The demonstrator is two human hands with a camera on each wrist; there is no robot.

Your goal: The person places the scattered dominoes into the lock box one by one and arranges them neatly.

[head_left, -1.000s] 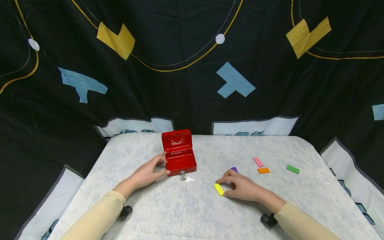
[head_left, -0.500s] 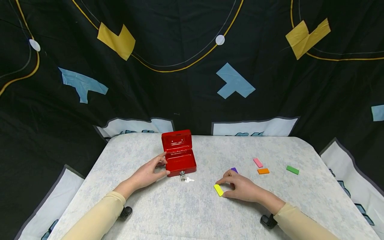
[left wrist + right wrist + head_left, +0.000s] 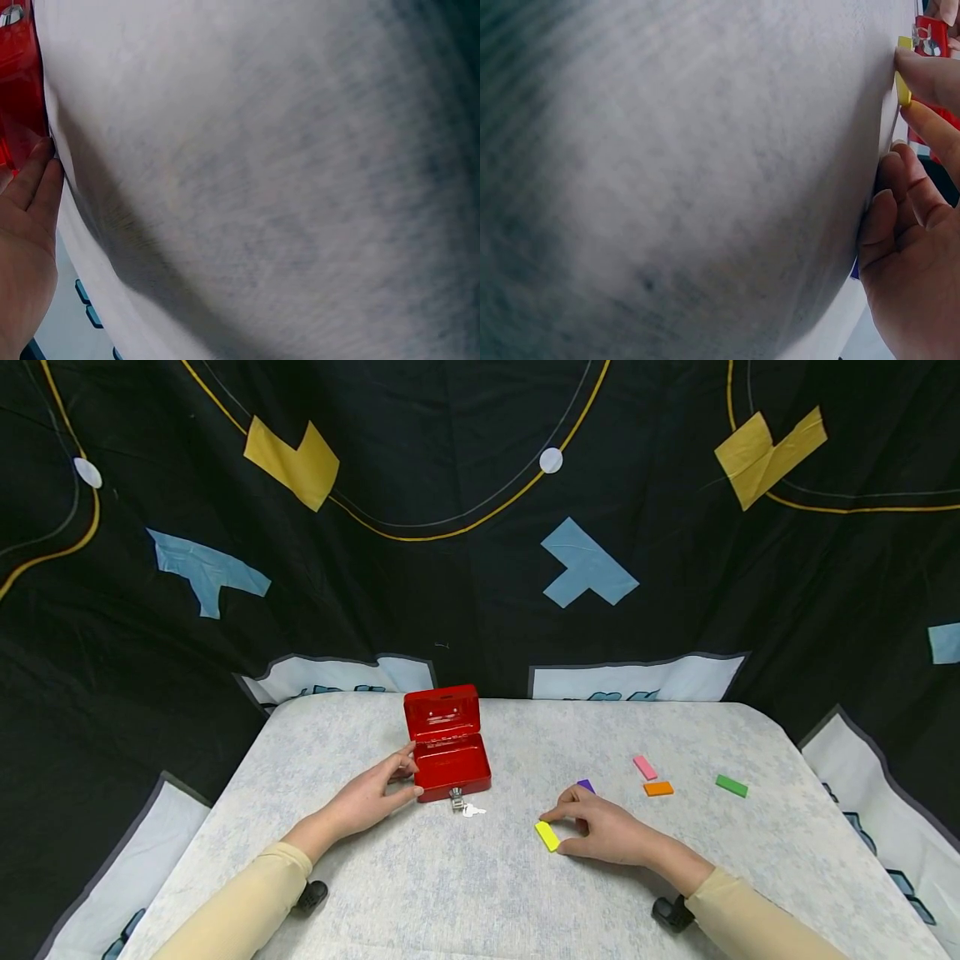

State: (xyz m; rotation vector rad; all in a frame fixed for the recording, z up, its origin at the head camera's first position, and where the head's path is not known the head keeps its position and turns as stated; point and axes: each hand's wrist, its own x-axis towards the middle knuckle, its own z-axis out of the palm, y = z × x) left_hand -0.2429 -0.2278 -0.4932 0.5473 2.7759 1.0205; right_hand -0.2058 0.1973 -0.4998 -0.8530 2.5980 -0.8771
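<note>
From my end, the right hand (image 3: 603,827) has the yellow block (image 3: 547,836) pinched between thumb and finger, well in from the tabletop (image 3: 450,893)'s back edge. My left hand (image 3: 371,793) isn't clenched on anything, just fingers and thumb against the left side of the open red box (image 3: 453,764), which sits near the back edge. Purple block (image 3: 586,786) is partly hidden behind the right hand; green block (image 3: 732,786) lies nearest the right edge.
</note>
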